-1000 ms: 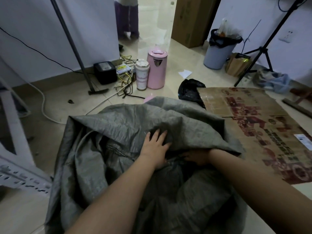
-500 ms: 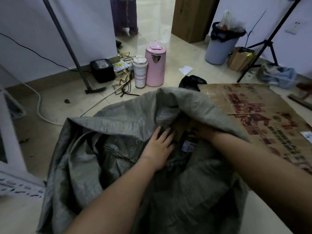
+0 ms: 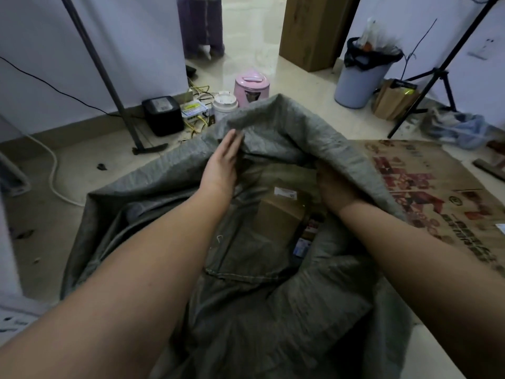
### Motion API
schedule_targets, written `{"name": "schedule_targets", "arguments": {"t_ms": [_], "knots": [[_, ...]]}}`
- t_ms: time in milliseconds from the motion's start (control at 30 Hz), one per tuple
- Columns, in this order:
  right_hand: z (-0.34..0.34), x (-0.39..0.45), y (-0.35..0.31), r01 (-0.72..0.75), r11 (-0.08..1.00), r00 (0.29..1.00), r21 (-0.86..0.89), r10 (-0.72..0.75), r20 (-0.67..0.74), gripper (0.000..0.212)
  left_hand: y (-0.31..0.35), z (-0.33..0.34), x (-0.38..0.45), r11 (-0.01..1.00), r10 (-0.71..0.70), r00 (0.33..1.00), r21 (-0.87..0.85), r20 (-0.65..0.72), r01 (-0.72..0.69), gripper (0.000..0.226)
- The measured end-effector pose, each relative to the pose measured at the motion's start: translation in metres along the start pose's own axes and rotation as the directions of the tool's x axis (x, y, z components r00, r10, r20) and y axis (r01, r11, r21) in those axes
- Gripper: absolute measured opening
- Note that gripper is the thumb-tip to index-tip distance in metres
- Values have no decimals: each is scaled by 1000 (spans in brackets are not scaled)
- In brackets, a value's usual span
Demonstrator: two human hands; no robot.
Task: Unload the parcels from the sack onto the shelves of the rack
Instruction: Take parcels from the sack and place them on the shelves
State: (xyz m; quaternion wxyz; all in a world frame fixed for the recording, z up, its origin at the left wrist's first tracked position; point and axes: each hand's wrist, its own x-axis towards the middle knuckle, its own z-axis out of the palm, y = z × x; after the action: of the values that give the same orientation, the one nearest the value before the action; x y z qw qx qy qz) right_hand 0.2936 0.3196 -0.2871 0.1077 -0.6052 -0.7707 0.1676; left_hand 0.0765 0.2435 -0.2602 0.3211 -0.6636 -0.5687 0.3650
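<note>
A large grey woven sack (image 3: 273, 310) lies on the floor in front of me with its mouth held wide. My left hand (image 3: 222, 165) presses its straight fingers against the raised upper flap. My right hand (image 3: 336, 190) reaches under the flap on the right, and the fabric hides its fingers. Inside the mouth I see a brown cardboard parcel (image 3: 281, 214) with a white label, and smaller parcels (image 3: 306, 239) beside it in shadow. Part of the white rack (image 3: 11, 313) shows at the left edge.
A flattened printed cardboard sheet (image 3: 437, 201) lies right of the sack. Behind the sack stand a pink kettle (image 3: 251, 87), a white cup (image 3: 224, 103), a black box (image 3: 163, 114), cables and a stand pole (image 3: 109, 86). A bin (image 3: 360, 77), paper bag (image 3: 393, 101) and tripod (image 3: 442, 75) stand far right.
Both hands have lifted the sack's upper flap higher and pulled the mouth wider. The brown parcel inside, hidden a second ago, is now exposed.
</note>
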Motion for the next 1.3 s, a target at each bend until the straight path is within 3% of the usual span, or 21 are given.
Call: {"name": "schedule_targets", "arguments": {"t_ms": [67, 167, 233, 333, 433, 567, 633, 733, 833, 933, 1000, 1033, 1167, 1233, 1300], "knots": [[2, 1, -7, 35, 987, 995, -155, -21, 94, 48, 7, 9, 5, 986, 36, 999, -164, -20, -39, 53], [8, -2, -8, 112, 879, 968, -464, 9, 251, 54, 18, 16, 7, 919, 50, 999, -390, -23, -55, 52], [15, -3, -4, 92, 887, 956, -452, 48, 289, 68, 25, 23, 11, 848, 43, 999, -529, 19, -26, 57], [26, -1, -6, 84, 937, 913, -339, 63, 402, 99, 28, 29, 19, 630, 116, 987, -777, 109, 12, 56], [39, 0, -12, 46, 944, 904, -326, 100, 416, 120, 32, 30, 21, 447, 114, 989, -894, 89, 30, 50], [53, -5, -19, 24, 927, 952, -374, 93, 290, 119, 36, 29, 9, 224, -109, 992, -971, 57, 80, 44], [52, -12, -23, 40, 943, 970, -330, 43, 239, 115, 43, 29, -4, 25, -260, 958, -991, 123, 134, 40], [43, -23, -34, 49, 976, 987, -213, -14, 162, 105, 53, 30, -25, -285, -367, 878, -936, 307, 208, 38], [35, -36, -46, -40, 999, 983, 4, 38, 182, 94, 61, 32, -41, -546, -323, 809, -795, 491, 264, 41], [33, -47, -59, -233, 941, 940, 247, 153, 304, 93, 64, 37, -63, -740, -141, 826, -612, 545, 278, 59], [34, -55, -68, -348, 868, 888, 354, 184, 421, 93, 61, 41, -82, -708, -86, 883, -652, 461, 272, 79], [35, -58, -73, -396, 833, 862, 387, 192, 468, 91, 58, 45, -90, -634, -67, 908, -720, 415, 282, 84], [33, -73, -95, -577, 727, 734, 373, 261, 627, 66, 40, 57, -117, -196, 47, 953, -933, 300, 303, 106], [30, -78, -105, -634, 689, 682, 351, 285, 674, 62, 35, 63, -122, -157, 99, 947, -935, 307, 320, 107], [29, -81, -114, -669, 645, 657, 370, 280, 699, 77, 30, 69, -127, -267, 146, 923, -885, 355, 382, 104]]}}
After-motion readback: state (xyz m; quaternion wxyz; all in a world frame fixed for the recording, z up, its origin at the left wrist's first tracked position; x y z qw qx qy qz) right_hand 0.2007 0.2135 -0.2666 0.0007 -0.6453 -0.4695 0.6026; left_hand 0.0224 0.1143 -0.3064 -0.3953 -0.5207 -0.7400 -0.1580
